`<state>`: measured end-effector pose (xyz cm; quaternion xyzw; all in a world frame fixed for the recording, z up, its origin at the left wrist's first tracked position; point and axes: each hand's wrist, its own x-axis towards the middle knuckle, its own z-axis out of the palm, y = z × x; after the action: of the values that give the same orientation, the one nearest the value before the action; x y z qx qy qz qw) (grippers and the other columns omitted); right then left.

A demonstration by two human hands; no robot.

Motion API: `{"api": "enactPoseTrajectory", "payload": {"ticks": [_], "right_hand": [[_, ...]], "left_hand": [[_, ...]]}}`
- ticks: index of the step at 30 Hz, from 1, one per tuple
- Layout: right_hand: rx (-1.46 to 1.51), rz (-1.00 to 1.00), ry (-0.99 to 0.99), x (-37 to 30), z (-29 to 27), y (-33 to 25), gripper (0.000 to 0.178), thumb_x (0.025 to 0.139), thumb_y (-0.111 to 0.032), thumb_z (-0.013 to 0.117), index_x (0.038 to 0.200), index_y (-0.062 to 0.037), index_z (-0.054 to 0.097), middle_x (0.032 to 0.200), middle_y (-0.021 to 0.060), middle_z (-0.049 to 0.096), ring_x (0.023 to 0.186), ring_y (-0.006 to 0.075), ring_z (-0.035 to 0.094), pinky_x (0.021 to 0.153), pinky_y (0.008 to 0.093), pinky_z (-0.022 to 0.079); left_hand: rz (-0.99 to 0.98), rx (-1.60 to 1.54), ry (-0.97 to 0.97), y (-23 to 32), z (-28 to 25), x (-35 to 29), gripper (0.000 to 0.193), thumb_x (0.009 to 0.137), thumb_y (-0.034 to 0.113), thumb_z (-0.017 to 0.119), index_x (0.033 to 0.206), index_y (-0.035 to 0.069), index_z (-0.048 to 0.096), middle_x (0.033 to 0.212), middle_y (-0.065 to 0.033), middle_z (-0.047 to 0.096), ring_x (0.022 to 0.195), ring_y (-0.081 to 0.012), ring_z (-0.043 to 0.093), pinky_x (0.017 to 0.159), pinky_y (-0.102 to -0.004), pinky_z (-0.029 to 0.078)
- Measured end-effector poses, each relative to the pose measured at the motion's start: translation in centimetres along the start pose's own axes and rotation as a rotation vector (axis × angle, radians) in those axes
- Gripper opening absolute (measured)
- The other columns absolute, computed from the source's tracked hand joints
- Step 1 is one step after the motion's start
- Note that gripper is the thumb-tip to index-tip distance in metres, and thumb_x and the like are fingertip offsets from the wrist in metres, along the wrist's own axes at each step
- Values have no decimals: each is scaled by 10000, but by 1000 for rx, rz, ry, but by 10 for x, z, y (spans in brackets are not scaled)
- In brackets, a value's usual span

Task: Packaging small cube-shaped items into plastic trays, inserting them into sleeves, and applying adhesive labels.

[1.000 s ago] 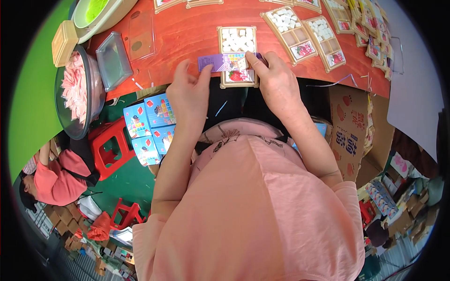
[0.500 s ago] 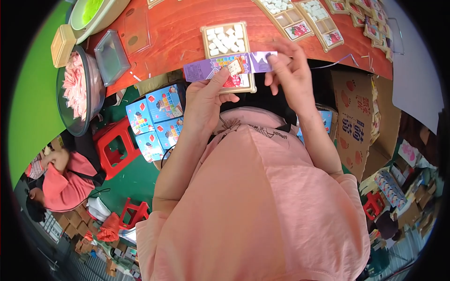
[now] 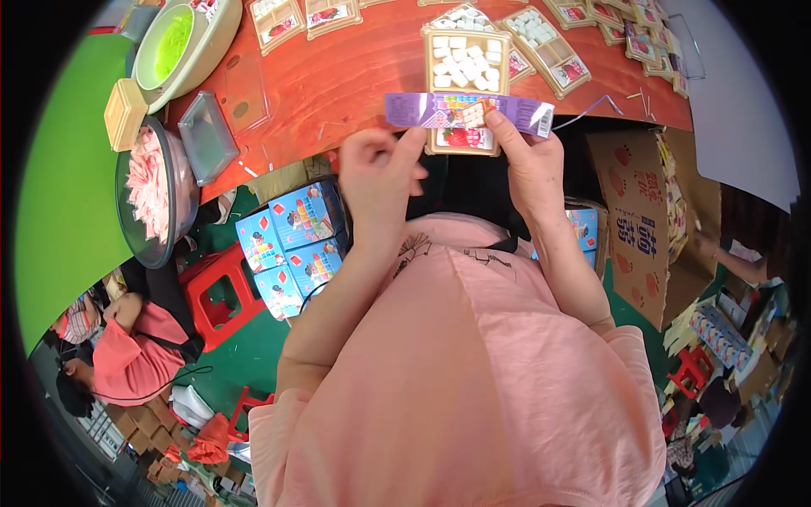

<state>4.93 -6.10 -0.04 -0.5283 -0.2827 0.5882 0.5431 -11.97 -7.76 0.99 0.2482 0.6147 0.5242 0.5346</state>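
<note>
A beige compartment tray with white marshmallow-like pieces at its far end and a strawberry-printed packet at its near end is held over the table's front edge. Across its middle lies a flat purple printed card sleeve, both ends sticking out past the tray. My right hand grips tray and sleeve at the right side, thumb on top, other fingers hidden behind. Off the sleeve's left part, my left hand has thumb and fingers apart, slightly blurred, its thumb close to the sleeve's lower edge; it holds nothing I can see.
Similar filled trays lie behind and to the right on the red table. At left are a clear plastic box, a bowl of pink packets and a basin. Blue printed boxes and an open carton stand below.
Tray and sleeve appear further right in the picture. My right hand has moved from the sleeve's right flap to gripping the tray's side. My left hand has let go of the tray.
</note>
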Motion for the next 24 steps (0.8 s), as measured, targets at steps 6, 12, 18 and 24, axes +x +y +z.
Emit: {"api": "enactPoseTrajectory", "payload": {"ticks": [6,12,18,24], "right_hand": [[-119,-72,-41,-10,6,2,263,904,-167,741,1081,23,696,997,73,716,896,105,648,811,252,514],[-80,52,-241,1,-10,-5,250,887,-132,753,1086,6,692,1002,67,712,920,115,649,847,274,512],[191,49,-394,2,-25,-6,161,910,-121,713,1047,-55,659,1052,73,665,961,154,619,881,313,478],[-80,-308,-883,8,-42,-30,140,927,-162,659,951,-24,675,988,112,597,943,217,549,837,348,446]], "left_hand": [[276,106,-54,1,5,-1,225,860,28,752,1064,-21,672,888,-19,650,697,-29,534,639,-156,452],[-198,-119,-511,13,-17,16,331,886,96,727,1200,9,671,1016,-9,704,750,-6,567,612,-161,407],[-84,-101,-690,4,-31,18,284,900,92,705,1174,25,676,1045,-25,684,868,-61,595,689,-206,470],[710,322,-925,29,-35,10,239,754,-11,703,993,0,703,1083,-105,605,935,-211,605,804,-311,500]]}}
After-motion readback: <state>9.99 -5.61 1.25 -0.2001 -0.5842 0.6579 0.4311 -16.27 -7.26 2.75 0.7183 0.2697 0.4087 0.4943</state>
